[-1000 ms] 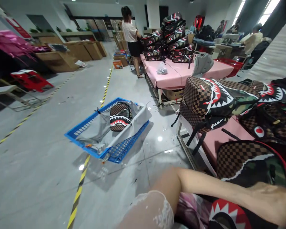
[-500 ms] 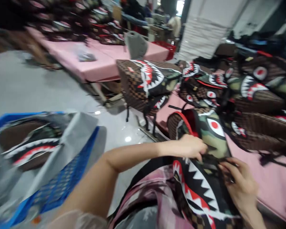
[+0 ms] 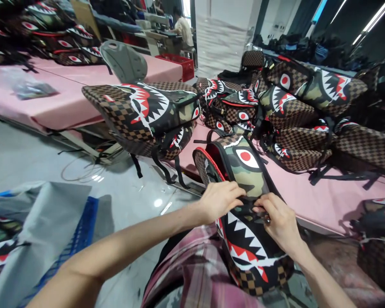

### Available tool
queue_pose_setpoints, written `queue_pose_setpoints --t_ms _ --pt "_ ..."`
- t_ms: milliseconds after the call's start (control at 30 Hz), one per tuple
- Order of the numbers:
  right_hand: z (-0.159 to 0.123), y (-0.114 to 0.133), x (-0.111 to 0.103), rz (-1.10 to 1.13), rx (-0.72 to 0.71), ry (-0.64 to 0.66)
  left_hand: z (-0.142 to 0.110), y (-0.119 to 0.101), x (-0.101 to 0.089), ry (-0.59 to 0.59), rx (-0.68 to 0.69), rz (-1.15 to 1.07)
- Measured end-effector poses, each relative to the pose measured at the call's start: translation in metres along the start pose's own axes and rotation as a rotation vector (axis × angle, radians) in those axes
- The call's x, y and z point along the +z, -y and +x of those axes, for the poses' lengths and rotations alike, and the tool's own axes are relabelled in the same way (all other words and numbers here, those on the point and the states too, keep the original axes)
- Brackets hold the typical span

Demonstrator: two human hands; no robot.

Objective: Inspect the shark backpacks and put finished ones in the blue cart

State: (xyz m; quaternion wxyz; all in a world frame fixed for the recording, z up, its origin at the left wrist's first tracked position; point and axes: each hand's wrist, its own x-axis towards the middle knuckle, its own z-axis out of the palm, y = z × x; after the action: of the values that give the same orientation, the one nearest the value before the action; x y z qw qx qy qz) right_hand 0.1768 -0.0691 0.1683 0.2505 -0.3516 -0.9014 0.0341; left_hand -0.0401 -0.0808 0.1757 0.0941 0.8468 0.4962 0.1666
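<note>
Two hands meet at the front of one backpack [image 3: 248, 235], which lies tilted between the near edge of the pink worktop [image 3: 311, 201] and the wearer's plaid clothing [image 3: 195, 265]. Its upper compartment gapes beside a red edging [image 3: 211, 161], so work on this bag looks underway rather than finished. Another bag [image 3: 0, 252] is partly visible in the grey-lined blue basket [image 3: 87, 222] on the floor; more bags [image 3: 290, 115] are piled along the worktop, and whether those are done or waiting I cannot tell.

The left hand [image 3: 222, 200] has its fingers curled inward, thumb and tips nearly together, gripping the dark band across the bag's middle. Just beside it, the right hand [image 3: 278, 219] pinches the same band between thumb and bent fingers, with hardly any gap; exactly which piece each one nips is hidden.
</note>
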Motion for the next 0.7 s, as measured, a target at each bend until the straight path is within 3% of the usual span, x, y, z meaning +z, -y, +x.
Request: queue_pose_setpoints --t_ms 133,367,433,567,633,700 --pt "-0.006 -0.004 -0.002 0.105 0.039 -0.034 0.012 -0.019 0.006 0.141 0.115 0.030" --pt "-0.018 -0.013 -0.006 0.252 0.036 -0.010 0.034 -0.025 -0.016 0.348 0.251 -0.023" --pt "-0.019 -0.013 -0.008 0.291 0.030 -0.011 0.044 -0.023 -0.019 0.421 0.219 -0.111" --pt "-0.019 -0.011 -0.006 0.332 0.016 -0.012 0.067 -0.017 -0.016 0.715 0.069 -0.390" --pt "-0.018 -0.010 -0.004 0.351 0.008 -0.009 0.075 -0.017 -0.011 0.735 0.108 -0.339" --pt "-0.017 -0.008 0.000 0.368 0.003 -0.007 0.079 -0.020 -0.004 0.671 0.185 -0.176"
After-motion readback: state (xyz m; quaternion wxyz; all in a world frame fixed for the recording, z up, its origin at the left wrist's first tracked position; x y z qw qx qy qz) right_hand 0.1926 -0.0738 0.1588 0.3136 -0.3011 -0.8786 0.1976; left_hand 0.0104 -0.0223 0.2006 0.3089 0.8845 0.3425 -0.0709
